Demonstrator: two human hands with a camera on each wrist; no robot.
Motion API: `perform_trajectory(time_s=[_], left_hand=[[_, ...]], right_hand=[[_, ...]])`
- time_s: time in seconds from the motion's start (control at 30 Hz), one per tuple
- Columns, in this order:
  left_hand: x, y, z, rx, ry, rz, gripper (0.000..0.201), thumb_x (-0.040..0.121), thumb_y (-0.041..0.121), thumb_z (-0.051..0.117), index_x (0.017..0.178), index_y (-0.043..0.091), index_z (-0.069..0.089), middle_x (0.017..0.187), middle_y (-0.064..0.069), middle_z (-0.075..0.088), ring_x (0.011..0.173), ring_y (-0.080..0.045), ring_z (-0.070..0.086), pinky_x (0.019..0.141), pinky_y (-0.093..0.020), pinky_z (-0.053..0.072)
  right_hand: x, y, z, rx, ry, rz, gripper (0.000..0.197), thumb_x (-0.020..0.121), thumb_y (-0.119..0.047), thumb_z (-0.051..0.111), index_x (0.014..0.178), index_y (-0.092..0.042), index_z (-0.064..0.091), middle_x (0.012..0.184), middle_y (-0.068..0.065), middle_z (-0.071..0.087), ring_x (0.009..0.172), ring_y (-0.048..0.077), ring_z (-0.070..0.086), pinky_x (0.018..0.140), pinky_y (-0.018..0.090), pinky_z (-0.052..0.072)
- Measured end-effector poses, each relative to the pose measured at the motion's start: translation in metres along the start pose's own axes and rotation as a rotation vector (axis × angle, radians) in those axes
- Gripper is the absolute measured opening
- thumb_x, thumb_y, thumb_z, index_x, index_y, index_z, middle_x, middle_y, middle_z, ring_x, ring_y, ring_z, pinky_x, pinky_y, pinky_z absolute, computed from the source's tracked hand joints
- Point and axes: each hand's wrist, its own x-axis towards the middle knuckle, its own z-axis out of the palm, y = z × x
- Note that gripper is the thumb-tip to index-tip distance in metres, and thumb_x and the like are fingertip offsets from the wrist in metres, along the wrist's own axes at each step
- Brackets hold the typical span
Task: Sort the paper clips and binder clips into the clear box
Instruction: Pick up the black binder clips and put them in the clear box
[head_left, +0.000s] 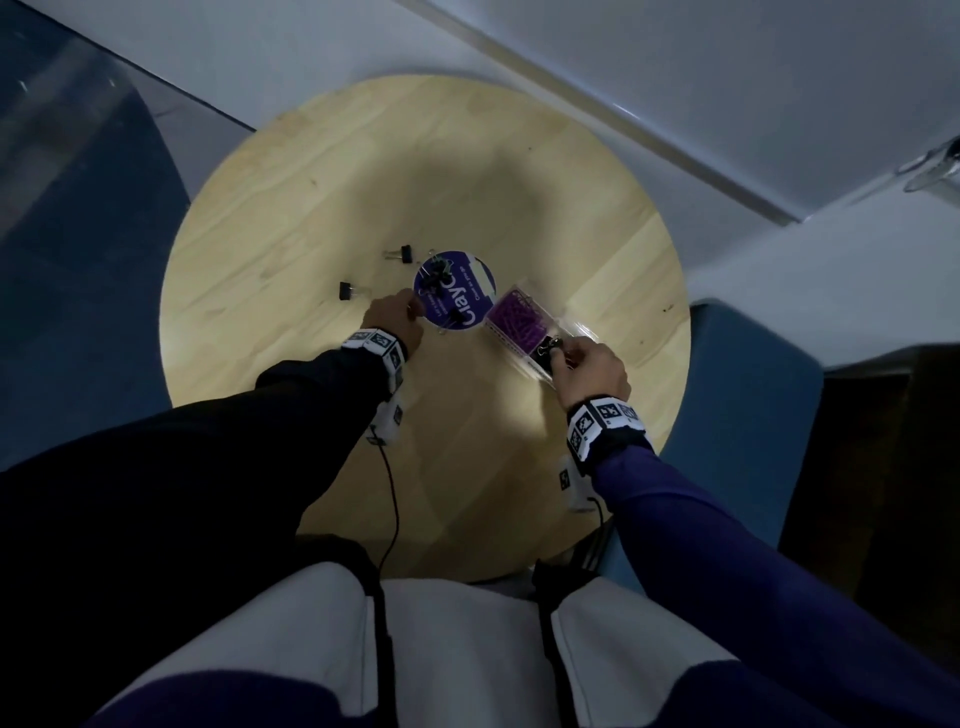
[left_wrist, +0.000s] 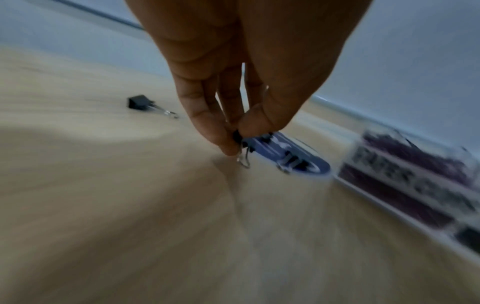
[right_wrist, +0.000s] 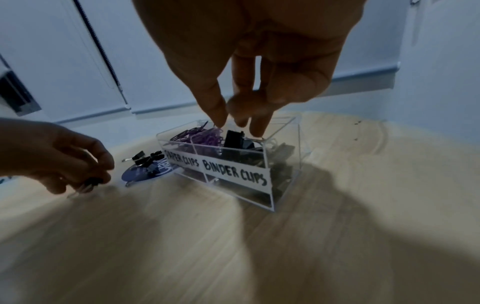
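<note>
The right hand (right_wrist: 249, 86), its grip spread over the binder-clip compartment (right_wrist: 241, 164), should let the clip drop clear of the divider; the left hand (left_wrist: 233, 98) pinches another binder clip (left_wrist: 240, 142) at nine o'clock of the clear box (head_left: 524, 322).

Dim, bluish light; broad soft shadows; wrist views motion-blurred; wide-angle edges bent.

The head camera looks steeply down on the round table (head_left: 311, 208). Each wrist camera sits low and close, looking along its fingers. All three share the clear box (right_wrist: 283, 148) and blue disc (left_wrist: 306, 162).
</note>
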Motion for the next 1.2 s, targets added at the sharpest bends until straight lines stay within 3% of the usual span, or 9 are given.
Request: perform_trajectory(time_s=[0.2, 0.37, 0.5, 0.63, 0.7, 0.87, 0.97, 1.1, 1.2], left_hand=[[0.011, -0.018, -0.031, -0.219, 0.099, -0.224, 0.028, 0.1, 0.014, 0.039, 0.099, 0.009, 0.066, 0.097, -0.021, 0.066, 0.078, -0.038, 0.059, 0.064, -0.032, 0.041], [0.031, -0.047, -0.06, -0.232, 0.017, -0.445, 0.034, 0.101, 0.031, 0.036, 0.091, 0.015, 0.063, 0.091, -0.011, 0.06, 0.069, -0.028, 0.053, 0.071, -0.033, 0.042], [0.033, -0.069, -0.076, 0.068, -0.03, -0.27, 0.019, 0.097, 0.037, 0.048, 0.102, 0.019, 0.044, 0.073, -0.003, 0.047, 0.056, -0.023, 0.041, 0.054, -0.029, 0.034], [0.046, -0.084, -0.081, 0.321, -0.148, -0.029, 0.042, 0.094, 0.041, 0.054, 0.127, 0.017, 0.044, 0.112, -0.013, 0.057, 0.092, -0.033, 0.06, 0.07, -0.035, 0.044], [0.052, -0.086, -0.077, 0.355, -0.194, -0.004, 0.041, 0.094, 0.04, 0.053, 0.126, 0.015, 0.045, 0.119, -0.015, 0.054, 0.101, -0.034, 0.058, 0.076, -0.037, 0.045], [0.052, -0.093, -0.071, 0.273, -0.186, -0.042, 0.037, 0.091, 0.04, 0.055, 0.113, 0.011, 0.047, 0.111, -0.014, 0.054, 0.091, -0.034, 0.057, 0.072, -0.037, 0.044], [0.053, -0.098, -0.075, 0.242, -0.209, -0.047, 0.035, 0.087, 0.038, 0.06, 0.105, 0.01, 0.049, 0.107, -0.014, 0.053, 0.084, -0.029, 0.051, 0.069, -0.034, 0.039], [0.059, -0.097, -0.075, 0.293, -0.352, -0.004, 0.024, 0.095, 0.033, 0.052, 0.095, 0.012, 0.04, 0.106, -0.016, 0.054, 0.079, -0.025, 0.043, 0.07, -0.032, 0.035], [0.064, -0.095, -0.073, 0.193, -0.295, -0.001, 0.022, 0.098, 0.034, 0.043, 0.094, 0.013, 0.039, 0.085, -0.008, 0.049, 0.074, -0.024, 0.045, 0.065, -0.03, 0.034]], right_hand=[[-0.004, -0.047, 0.007, 0.085, 0.072, -0.23, 0.02, 0.089, -0.028, 0.057, 0.103, -0.018, 0.066, 0.104, 0.005, 0.059, 0.081, 0.022, 0.06, 0.066, 0.023, 0.039], [-0.005, -0.1, 0.037, 0.017, -0.096, -0.34, 0.024, 0.091, -0.024, 0.054, 0.112, -0.018, 0.065, 0.119, 0.004, 0.058, 0.099, 0.024, 0.06, 0.082, 0.035, 0.05], [-0.007, -0.126, 0.07, -0.167, -0.307, -0.35, 0.046, 0.09, -0.005, 0.05, 0.135, -0.014, 0.05, 0.144, 0.01, 0.039, 0.127, 0.029, 0.046, 0.098, 0.04, 0.046], [-0.004, -0.135, 0.099, -0.345, -0.439, -0.345, 0.073, 0.084, 0.005, 0.051, 0.149, -0.011, 0.023, 0.158, 0.013, 0.008, 0.146, 0.031, 0.01, 0.113, 0.042, 0.032], [-0.007, -0.133, 0.105, -0.34, -0.388, -0.303, 0.063, 0.087, 0.003, 0.049, 0.146, -0.01, 0.03, 0.156, 0.015, 0.016, 0.143, 0.033, 0.016, 0.109, 0.043, 0.037], [-0.011, -0.124, 0.113, -0.139, -0.167, -0.319, 0.035, 0.089, -0.002, 0.045, 0.12, -0.003, 0.061, 0.123, 0.02, 0.054, 0.115, 0.037, 0.049, 0.09, 0.041, 0.045], [-0.005, -0.132, 0.109, 0.168, -0.121, -0.147, 0.038, 0.086, 0.002, 0.046, 0.12, -0.006, 0.063, 0.109, 0.015, 0.063, 0.101, 0.028, 0.059, 0.088, 0.031, 0.045], [0.0, -0.149, 0.099, 0.482, -0.073, 0.122, 0.026, 0.088, 0.002, 0.044, 0.105, -0.008, 0.061, 0.1, 0.007, 0.065, 0.09, 0.019, 0.058, 0.072, 0.01, 0.038], [0.01, -0.162, 0.096, 0.516, -0.093, 0.259, 0.02, 0.097, -0.013, 0.041, 0.102, -0.011, 0.06, 0.107, 0.01, 0.067, 0.095, 0.024, 0.06, 0.074, 0.019, 0.037]])
